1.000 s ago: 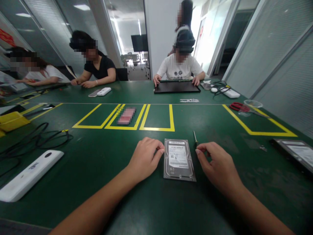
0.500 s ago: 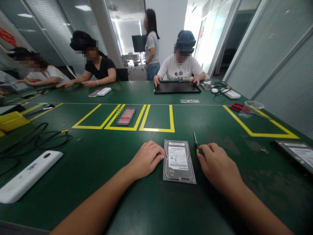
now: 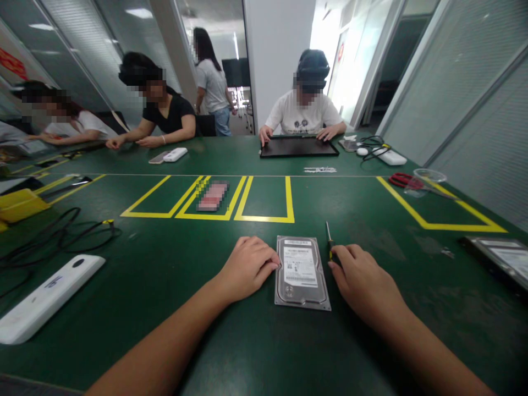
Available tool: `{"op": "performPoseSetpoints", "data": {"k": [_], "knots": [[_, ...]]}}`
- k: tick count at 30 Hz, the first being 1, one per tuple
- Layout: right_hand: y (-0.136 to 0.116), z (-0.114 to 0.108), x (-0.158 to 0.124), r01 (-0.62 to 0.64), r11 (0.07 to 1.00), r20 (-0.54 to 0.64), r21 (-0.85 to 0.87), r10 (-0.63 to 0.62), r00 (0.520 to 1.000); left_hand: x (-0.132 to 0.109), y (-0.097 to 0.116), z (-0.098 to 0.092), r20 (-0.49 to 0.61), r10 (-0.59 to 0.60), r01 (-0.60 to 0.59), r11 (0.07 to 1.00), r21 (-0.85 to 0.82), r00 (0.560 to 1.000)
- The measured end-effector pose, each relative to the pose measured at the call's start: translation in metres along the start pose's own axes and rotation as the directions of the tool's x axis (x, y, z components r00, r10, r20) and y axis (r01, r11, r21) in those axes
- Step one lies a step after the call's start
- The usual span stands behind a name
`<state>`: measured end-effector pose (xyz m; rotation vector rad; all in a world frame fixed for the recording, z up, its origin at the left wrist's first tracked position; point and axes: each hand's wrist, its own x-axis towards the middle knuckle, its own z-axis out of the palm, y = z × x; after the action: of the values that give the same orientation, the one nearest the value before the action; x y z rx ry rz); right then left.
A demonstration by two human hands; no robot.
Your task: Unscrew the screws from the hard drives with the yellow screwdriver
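Note:
A silver hard drive (image 3: pixel 297 291) with a white label lies flat on the green table in front of me. At its left edge is my left hand (image 3: pixel 249 269), fingers curled together and fingertips against the drive's side. On the drive's other side my right hand (image 3: pixel 365 275) rests on the table, thumb and fingers closed round the handle of a screwdriver (image 3: pixel 329 239). The screwdriver's metal shaft points away from me; most of its handle is hidden by the hand.
A second hard drive (image 3: pixel 501 261) lies at far right, near small screws (image 3: pixel 447 252). Red-handled scissors (image 3: pixel 402 180) and a clear plastic cup (image 3: pixel 429 177) are beyond. At left are a white power bank (image 3: pixel 53 297) and black cable (image 3: pixel 61 236). Co-workers sit opposite, one handling a black panel (image 3: pixel 299 147).
My right hand and the screwdriver have shifted slightly left, toward the drive. My left hand stays at the drive's edge. In the background, a standing person has walked left.

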<state>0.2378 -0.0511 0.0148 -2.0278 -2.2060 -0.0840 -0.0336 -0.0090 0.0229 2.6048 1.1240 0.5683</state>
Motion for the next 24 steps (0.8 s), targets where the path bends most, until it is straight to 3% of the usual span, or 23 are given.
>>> {"op": "performPoseSetpoints", "data": {"k": [10, 18, 24], "knots": [[-0.001, -0.001, 0.000, -0.011, 1.000, 0.018, -0.001, 0.011, 1.000, 0.005, 0.004, -0.003, -0.006, -0.091, 0.091, 0.994, -0.063, 0.996], [-0.003, 0.001, 0.000, -0.012, 1.000, 0.053, -0.010, 0.013, 0.998, 0.005, -0.001, 0.002, -0.008, -0.164, 0.151, 0.927, -0.342, 0.986], [-0.003, 0.001, 0.002, -0.001, 1.000, 0.101, 0.012, 0.000, 0.995, 0.002, -0.006, 0.009, 0.008, -0.223, 0.204, 0.876, -0.437, 0.975]]}}
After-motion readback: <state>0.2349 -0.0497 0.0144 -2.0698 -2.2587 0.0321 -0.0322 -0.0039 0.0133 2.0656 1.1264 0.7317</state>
